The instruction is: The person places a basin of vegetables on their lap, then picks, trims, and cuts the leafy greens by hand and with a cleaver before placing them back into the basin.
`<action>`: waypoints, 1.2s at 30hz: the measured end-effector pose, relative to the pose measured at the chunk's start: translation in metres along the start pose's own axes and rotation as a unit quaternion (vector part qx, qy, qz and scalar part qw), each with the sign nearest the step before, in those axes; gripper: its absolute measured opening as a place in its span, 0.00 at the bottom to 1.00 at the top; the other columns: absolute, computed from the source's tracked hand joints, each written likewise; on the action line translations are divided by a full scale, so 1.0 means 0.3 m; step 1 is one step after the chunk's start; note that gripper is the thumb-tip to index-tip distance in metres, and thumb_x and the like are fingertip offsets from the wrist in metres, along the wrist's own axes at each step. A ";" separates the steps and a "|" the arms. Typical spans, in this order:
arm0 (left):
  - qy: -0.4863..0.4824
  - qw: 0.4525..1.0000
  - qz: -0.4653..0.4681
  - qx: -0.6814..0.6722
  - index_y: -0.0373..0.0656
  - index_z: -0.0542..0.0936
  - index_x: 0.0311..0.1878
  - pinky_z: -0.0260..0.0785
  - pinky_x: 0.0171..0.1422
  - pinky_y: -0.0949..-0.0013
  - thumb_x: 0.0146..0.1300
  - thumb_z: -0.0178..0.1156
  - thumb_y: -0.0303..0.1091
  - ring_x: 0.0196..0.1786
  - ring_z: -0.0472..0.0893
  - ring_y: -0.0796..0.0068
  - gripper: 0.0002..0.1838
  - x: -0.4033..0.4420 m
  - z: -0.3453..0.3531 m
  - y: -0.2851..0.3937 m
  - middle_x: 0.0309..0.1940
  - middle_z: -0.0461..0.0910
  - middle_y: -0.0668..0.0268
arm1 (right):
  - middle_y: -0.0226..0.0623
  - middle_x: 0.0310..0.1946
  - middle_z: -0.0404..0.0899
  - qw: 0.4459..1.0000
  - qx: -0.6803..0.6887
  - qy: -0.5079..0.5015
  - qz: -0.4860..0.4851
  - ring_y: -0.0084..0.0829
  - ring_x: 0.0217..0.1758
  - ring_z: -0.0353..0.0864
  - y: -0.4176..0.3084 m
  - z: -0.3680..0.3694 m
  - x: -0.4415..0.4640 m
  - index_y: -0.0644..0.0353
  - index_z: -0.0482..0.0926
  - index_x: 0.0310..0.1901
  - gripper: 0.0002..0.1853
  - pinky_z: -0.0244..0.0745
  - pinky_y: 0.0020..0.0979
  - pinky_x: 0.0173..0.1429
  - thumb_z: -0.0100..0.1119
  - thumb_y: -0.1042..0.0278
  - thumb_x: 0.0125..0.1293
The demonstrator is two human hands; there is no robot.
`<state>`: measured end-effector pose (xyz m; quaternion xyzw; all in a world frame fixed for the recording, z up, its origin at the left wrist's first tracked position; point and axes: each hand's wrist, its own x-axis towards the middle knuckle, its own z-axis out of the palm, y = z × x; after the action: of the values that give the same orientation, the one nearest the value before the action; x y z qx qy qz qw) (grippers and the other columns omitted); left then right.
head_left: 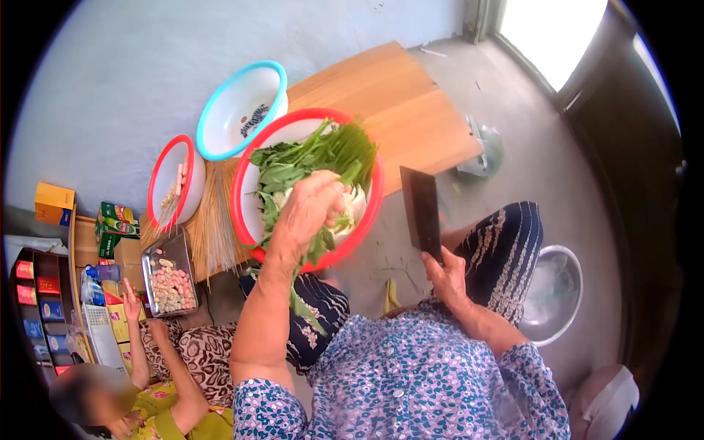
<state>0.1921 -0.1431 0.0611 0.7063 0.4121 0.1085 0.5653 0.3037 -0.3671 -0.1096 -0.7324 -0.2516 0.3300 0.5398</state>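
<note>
My left hand [314,209] is over a red-rimmed white basin [372,213], its fingers curled round some leafy greens. Leaves [306,304] trail below that wrist, outside the rim. Inside the basin lie long-stemmed green vegetables [345,150] and paler pieces [356,207] beside my knuckles. My right hand [446,277] grips the handle of a dark, broad-bladed cleaver [422,209]. Its blade points up and away from me, right of the basin and apart from it.
A wooden board table [381,95] carries a blue-rimmed basin [220,106], a smaller red-rimmed basin [155,183] and thin skewers [216,220]. A metal tray [172,282] holds pink pieces. Another person [165,396] sits at left. A metal bowl [550,293] is at right; a plastic bag [485,150] lies beyond.
</note>
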 end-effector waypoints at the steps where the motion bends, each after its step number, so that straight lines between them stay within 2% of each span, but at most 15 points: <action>1: -0.007 1.000 -0.008 -0.002 0.36 0.78 0.40 0.66 0.30 0.74 0.67 0.52 0.40 0.26 0.71 0.82 0.15 -0.005 0.031 -0.043 0.24 0.74 0.71 | 0.47 0.25 0.81 1.000 -0.002 0.001 0.011 0.27 0.25 0.80 -0.002 -0.004 -0.006 0.64 0.81 0.45 0.11 0.74 0.29 0.33 0.63 0.72 0.61; 3: -0.052 0.992 -0.076 -0.088 0.37 0.79 0.40 0.65 0.28 0.74 0.67 0.52 0.41 0.25 0.70 0.81 0.15 -0.002 0.088 -0.122 0.23 0.73 0.71 | 0.48 0.31 0.83 0.998 -0.007 0.023 -0.064 0.32 0.33 0.85 -0.017 -0.015 -0.007 0.64 0.81 0.48 0.13 0.76 0.30 0.37 0.64 0.74 0.61; 4: -0.042 0.989 -0.101 -0.102 0.37 0.78 0.42 0.63 0.27 0.77 0.67 0.54 0.39 0.24 0.68 0.83 0.13 0.001 0.115 -0.151 0.23 0.72 0.72 | 0.49 0.34 0.83 0.997 -0.017 0.022 -0.074 0.35 0.39 0.86 -0.020 -0.023 -0.011 0.64 0.80 0.50 0.15 0.77 0.29 0.39 0.65 0.75 0.60; 5: -0.047 0.988 -0.108 -0.105 0.37 0.78 0.42 0.63 0.27 0.77 0.67 0.54 0.39 0.24 0.68 0.83 0.13 0.007 0.135 -0.179 0.23 0.72 0.72 | 0.49 0.34 0.83 0.997 -0.021 0.023 -0.066 0.35 0.39 0.86 -0.019 -0.024 -0.013 0.64 0.80 0.50 0.15 0.77 0.29 0.39 0.65 0.75 0.60; 7: -0.046 0.978 -0.158 -0.131 0.38 0.78 0.41 0.62 0.26 0.77 0.66 0.55 0.40 0.23 0.68 0.82 0.14 0.021 0.175 -0.232 0.23 0.72 0.72 | 0.48 0.33 0.83 0.985 -0.022 0.055 -0.165 0.35 0.36 0.86 -0.014 -0.030 -0.014 0.63 0.80 0.50 0.15 0.78 0.29 0.38 0.65 0.75 0.60; 8: -0.040 0.973 -0.177 -0.145 0.39 0.79 0.38 0.61 0.26 0.77 0.64 0.56 0.41 0.23 0.68 0.81 0.13 0.024 0.193 -0.253 0.23 0.73 0.71 | 0.46 0.30 0.82 0.974 -0.048 0.064 -0.211 0.37 0.31 0.84 0.014 -0.028 -0.010 0.62 0.80 0.49 0.15 0.77 0.31 0.34 0.65 0.75 0.60; 12: -0.048 0.958 -0.223 -0.175 0.40 0.79 0.35 0.61 0.26 0.76 0.62 0.56 0.39 0.22 0.69 0.80 0.11 0.028 0.254 -0.309 0.22 0.73 0.71 | 0.44 0.25 0.78 0.969 -0.064 0.049 -0.235 0.39 0.25 0.79 0.016 -0.020 -0.004 0.61 0.81 0.47 0.14 0.73 0.33 0.30 0.66 0.75 0.59; 17: -0.084 0.950 -0.219 -0.205 0.38 0.79 0.32 0.58 0.21 0.74 0.60 0.55 0.36 0.19 0.68 0.80 0.10 0.026 0.300 -0.359 0.21 0.73 0.68 | 0.44 0.26 0.79 0.971 -0.082 0.022 -0.222 0.41 0.27 0.80 0.026 -0.015 0.002 0.59 0.81 0.47 0.13 0.74 0.34 0.31 0.65 0.73 0.60; 25: -0.114 0.950 -0.212 -0.199 0.39 0.78 0.31 0.57 0.21 0.78 0.63 0.56 0.37 0.19 0.66 0.83 0.11 -0.002 0.318 -0.338 0.20 0.72 0.71 | 0.46 0.29 0.80 0.972 -0.141 0.018 -0.186 0.45 0.31 0.82 0.064 -0.002 -0.011 0.59 0.81 0.48 0.13 0.75 0.37 0.34 0.64 0.72 0.60; 27: -0.136 0.948 -0.209 -0.200 0.38 0.79 0.32 0.57 0.21 0.78 0.64 0.56 0.37 0.19 0.66 0.84 0.11 -0.021 0.324 -0.297 0.20 0.72 0.71 | 0.49 0.32 0.81 0.990 -0.125 -0.007 -0.067 0.49 0.34 0.82 0.075 -0.001 -0.007 0.61 0.80 0.48 0.14 0.77 0.38 0.37 0.64 0.72 0.60; 29: -0.152 0.965 -0.187 -0.104 0.37 0.80 0.36 0.57 0.22 0.80 0.66 0.55 0.38 0.20 0.65 0.86 0.13 -0.041 0.313 -0.281 0.21 0.72 0.72 | 0.52 0.35 0.82 0.990 -0.100 0.021 -0.095 0.49 0.36 0.83 0.090 0.000 0.001 0.62 0.80 0.48 0.14 0.78 0.37 0.40 0.63 0.73 0.59; 30: -0.179 0.971 -0.149 -0.047 0.38 0.80 0.38 0.57 0.22 0.81 0.67 0.54 0.38 0.21 0.66 0.87 0.13 -0.047 0.296 -0.290 0.21 0.73 0.74 | 0.54 0.36 0.82 0.993 -0.076 0.023 -0.092 0.49 0.37 0.84 0.071 -0.002 0.004 0.63 0.80 0.49 0.14 0.78 0.36 0.40 0.63 0.73 0.60; 31: -0.169 0.973 -0.152 -0.046 0.38 0.80 0.38 0.57 0.22 0.81 0.67 0.54 0.38 0.21 0.66 0.87 0.13 -0.057 0.279 -0.291 0.21 0.73 0.74 | 0.54 0.35 0.81 0.992 -0.070 0.033 -0.096 0.46 0.36 0.85 0.079 0.003 0.010 0.62 0.80 0.50 0.14 0.77 0.35 0.40 0.62 0.73 0.61; 33: -0.142 0.985 -0.102 0.001 0.39 0.81 0.39 0.58 0.23 0.81 0.67 0.53 0.37 0.21 0.66 0.87 0.12 -0.074 0.270 -0.280 0.22 0.73 0.74 | 0.53 0.33 0.81 0.997 -0.074 0.011 -0.029 0.42 0.34 0.85 0.032 -0.012 0.009 0.62 0.80 0.50 0.14 0.77 0.34 0.39 0.61 0.72 0.62; 36: -0.141 0.982 -0.121 0.015 0.40 0.82 0.43 0.59 0.26 0.81 0.67 0.53 0.38 0.23 0.67 0.87 0.13 -0.068 0.258 -0.331 0.22 0.73 0.75 | 0.53 0.30 0.80 0.997 -0.070 0.013 -0.034 0.38 0.32 0.84 0.034 -0.008 0.008 0.61 0.80 0.50 0.13 0.76 0.32 0.38 0.61 0.71 0.63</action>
<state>0.1814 -0.2102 -0.0468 0.6675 0.4126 -0.0676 0.6162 0.3071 -0.3698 -0.1193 -0.7636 -0.2913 0.2837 0.5015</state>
